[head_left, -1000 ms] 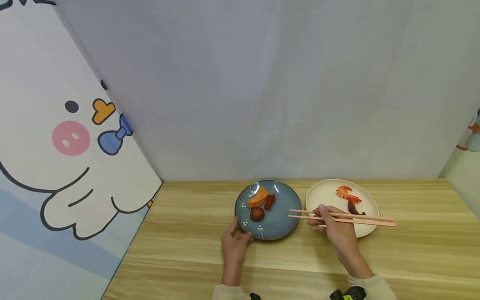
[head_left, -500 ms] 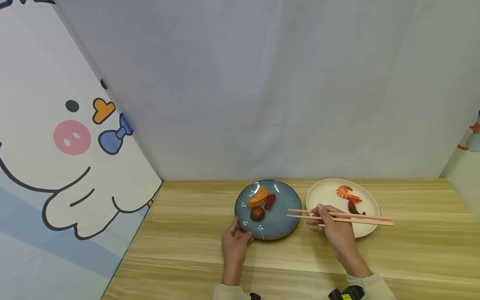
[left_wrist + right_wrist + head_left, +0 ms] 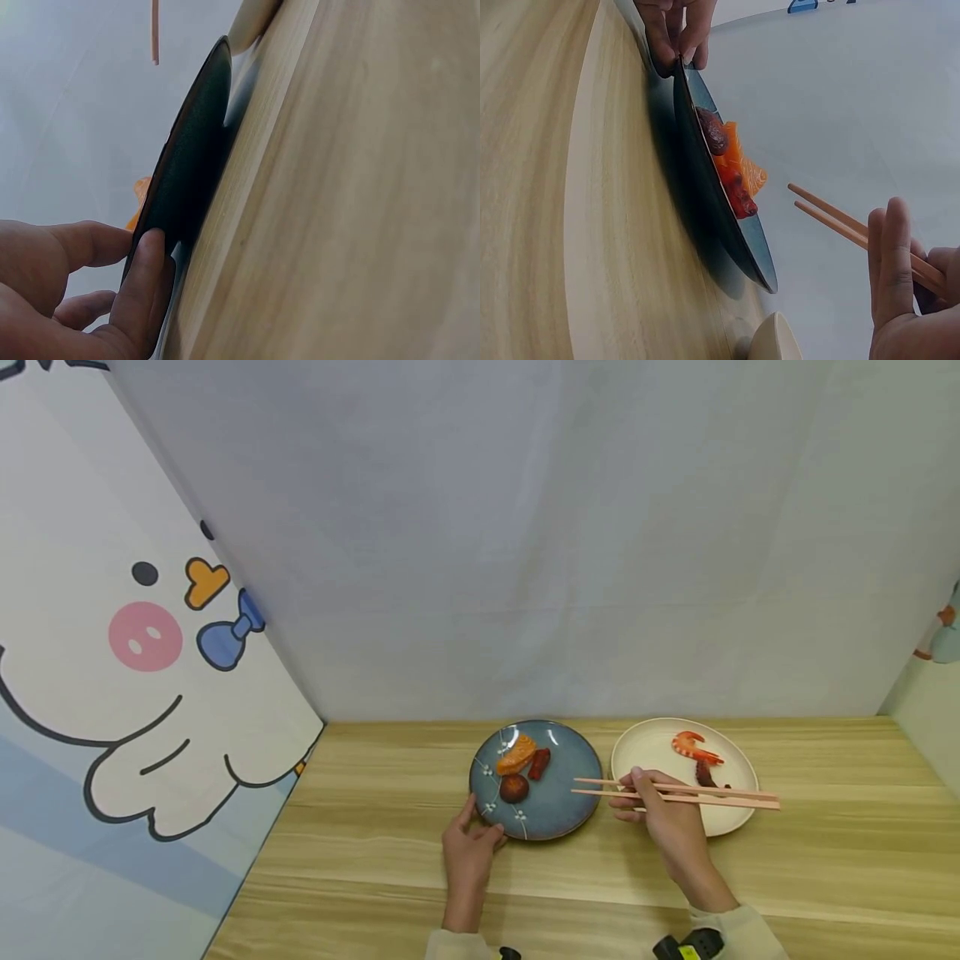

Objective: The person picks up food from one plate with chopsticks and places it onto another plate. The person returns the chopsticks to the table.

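My left hand [image 3: 469, 852] pinches the near-left rim of a blue plate [image 3: 566, 806] with white blossom branches. In the left wrist view that rim sits between thumb and fingers. On the plate lie an orange salmon piece [image 3: 517, 755], a dark red meat-like piece [image 3: 539, 764] and a round brown mushroom cap [image 3: 513, 788]. My right hand [image 3: 675, 827] holds a pair of pink chopsticks [image 3: 750, 797] above the gap between the plates. Their tips are slightly apart over the blue plate's right side, with nothing between them; the right wrist view shows them apart from the food.
A cream plate [image 3: 641, 752] is to the right, partly behind the right hand. It bears a shrimp [image 3: 693, 747] and a dark tentacle-like piece [image 3: 703, 774]. The wooden table [image 3: 360, 827] ends at a pale curtain [image 3: 465, 568]; a cartoon-printed panel [image 3: 67, 610] stands left.
The right hand and chopsticks have drifted slightly left, tips a little further over the blue plate. The left hand, both plates and the food stay where they were.
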A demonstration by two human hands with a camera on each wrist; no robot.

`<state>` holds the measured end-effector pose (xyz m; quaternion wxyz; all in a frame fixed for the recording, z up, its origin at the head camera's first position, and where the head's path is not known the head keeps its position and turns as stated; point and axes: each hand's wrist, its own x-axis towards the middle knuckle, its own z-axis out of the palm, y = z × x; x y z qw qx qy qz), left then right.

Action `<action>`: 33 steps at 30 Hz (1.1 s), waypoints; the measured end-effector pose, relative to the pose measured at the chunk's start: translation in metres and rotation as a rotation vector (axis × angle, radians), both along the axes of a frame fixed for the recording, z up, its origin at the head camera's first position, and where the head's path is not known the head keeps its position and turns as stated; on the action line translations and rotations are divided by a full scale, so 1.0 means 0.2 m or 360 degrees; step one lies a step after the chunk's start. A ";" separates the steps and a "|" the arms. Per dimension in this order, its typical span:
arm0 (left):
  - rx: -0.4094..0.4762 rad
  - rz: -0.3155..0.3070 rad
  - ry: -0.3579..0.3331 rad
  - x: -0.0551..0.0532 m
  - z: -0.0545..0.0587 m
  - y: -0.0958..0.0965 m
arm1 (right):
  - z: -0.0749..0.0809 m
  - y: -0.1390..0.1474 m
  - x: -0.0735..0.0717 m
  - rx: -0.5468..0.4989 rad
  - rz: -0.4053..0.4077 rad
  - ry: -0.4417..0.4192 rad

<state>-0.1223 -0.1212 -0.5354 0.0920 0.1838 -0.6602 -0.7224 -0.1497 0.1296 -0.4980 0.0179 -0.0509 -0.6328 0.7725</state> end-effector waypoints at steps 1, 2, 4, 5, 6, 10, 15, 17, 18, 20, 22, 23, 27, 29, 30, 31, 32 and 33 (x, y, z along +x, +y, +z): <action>-0.0005 0.0000 -0.0002 0.00 0.00 0.00 | 0.00 0.00 0.00 0.0007 0.0001 -0.0003; -0.0007 0.0001 -0.0003 0.00 0.00 0.00 | 0.00 0.00 0.00 0.0017 0.0003 -0.0007; -0.0002 0.0003 -0.0006 0.00 0.00 0.00 | 0.00 0.00 0.00 0.0024 0.0004 -0.0016; -0.0003 0.0003 -0.0006 0.00 0.00 0.00 | 0.00 0.00 -0.01 0.0027 0.0007 -0.0021; -0.0004 0.0003 -0.0008 0.00 0.00 0.00 | 0.00 0.00 -0.01 0.0028 0.0007 -0.0028; -0.0003 0.0001 -0.0015 0.00 0.00 0.00 | 0.00 -0.01 -0.01 0.0025 0.0012 -0.0046; -0.0007 0.0000 -0.0017 0.00 0.00 0.00 | 0.00 -0.02 -0.02 0.0015 0.0004 -0.0065; -0.0015 -0.0003 -0.0010 0.00 0.00 0.00 | -0.01 -0.02 -0.02 0.0012 0.0001 -0.0074; -0.0018 -0.0005 -0.0008 0.00 0.00 0.00 | -0.01 -0.02 -0.02 0.0014 0.0001 -0.0076; -0.0018 -0.0004 -0.0003 0.00 -0.01 0.00 | -0.02 -0.02 -0.03 0.0019 0.0000 -0.0080; -0.0014 -0.0001 -0.0004 0.00 -0.01 0.00 | -0.02 -0.03 -0.03 0.0023 0.0002 -0.0083; -0.0014 0.0000 -0.0002 0.00 -0.01 0.00 | -0.02 -0.03 -0.03 0.0023 0.0002 -0.0084; -0.0001 0.0006 -0.0004 0.00 -0.02 0.00 | -0.03 -0.03 -0.03 0.0013 -0.0005 -0.0083; -0.0004 0.0003 -0.0003 -0.01 -0.02 0.00 | -0.04 -0.04 -0.04 0.0006 -0.0012 -0.0080; -0.0005 0.0004 -0.0003 -0.01 -0.02 0.00 | -0.04 -0.04 -0.04 0.0004 -0.0016 -0.0076; -0.0011 0.0002 -0.0001 -0.01 -0.02 0.00 | -0.04 -0.04 -0.04 0.0000 -0.0018 -0.0073; -0.0012 0.0003 0.0000 -0.01 -0.03 0.00 | -0.05 -0.04 -0.05 -0.0002 -0.0018 -0.0070; -0.0014 0.0002 0.0003 -0.01 -0.02 0.00 | -0.05 -0.04 -0.05 -0.0005 -0.0020 -0.0066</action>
